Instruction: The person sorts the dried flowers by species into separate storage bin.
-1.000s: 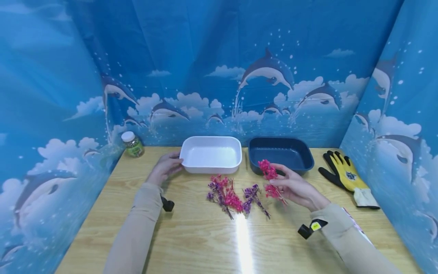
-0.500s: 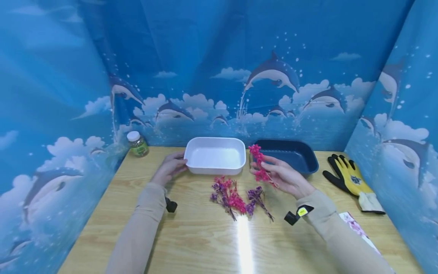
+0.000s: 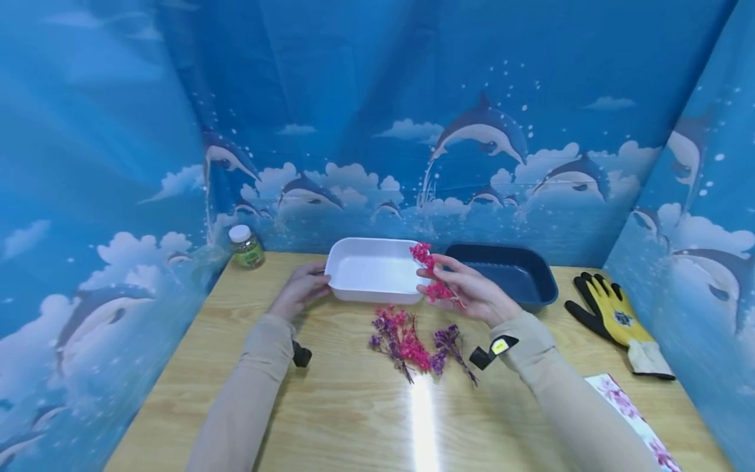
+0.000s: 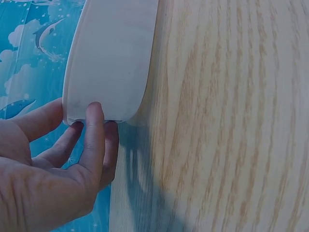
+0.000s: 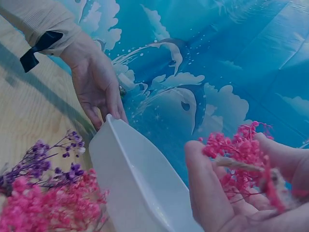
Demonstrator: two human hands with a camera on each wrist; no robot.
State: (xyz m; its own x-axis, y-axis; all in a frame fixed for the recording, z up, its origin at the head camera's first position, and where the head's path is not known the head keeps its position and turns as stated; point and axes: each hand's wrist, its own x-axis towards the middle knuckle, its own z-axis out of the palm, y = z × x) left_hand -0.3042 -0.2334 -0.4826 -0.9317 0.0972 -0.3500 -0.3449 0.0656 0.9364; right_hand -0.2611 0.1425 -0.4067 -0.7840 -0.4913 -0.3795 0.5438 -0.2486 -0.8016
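Observation:
My left hand [image 3: 299, 288] touches the left end of a white rectangular container [image 3: 377, 298] with its fingertips; in the left wrist view the fingers [image 4: 92, 140] lie loosely against its end. My right hand [image 3: 468, 288] holds a sprig of pink dried flowers [image 3: 438, 292] over the container's right end. In the right wrist view the flowers [image 5: 236, 150] sit between thumb and fingers, with twine around the stems. On the table in front of the container lie more pink dried flowers [image 3: 414, 353] mixed with purple ones, and a purple sprig [image 3: 451, 344] beside them.
A dark blue container [image 3: 522, 278] stands right of the white one, partly behind my right hand. A yellow and black work glove [image 3: 619, 318] lies at the right, with a floral-printed item [image 3: 631, 410] nearer. A white-lidded jar [image 3: 248, 249] stands at the back left.
My right hand has carried the pink flowers left, from in front of the dark blue container to the white container's right end. My left hand stays at the white container. The view has shifted slightly.

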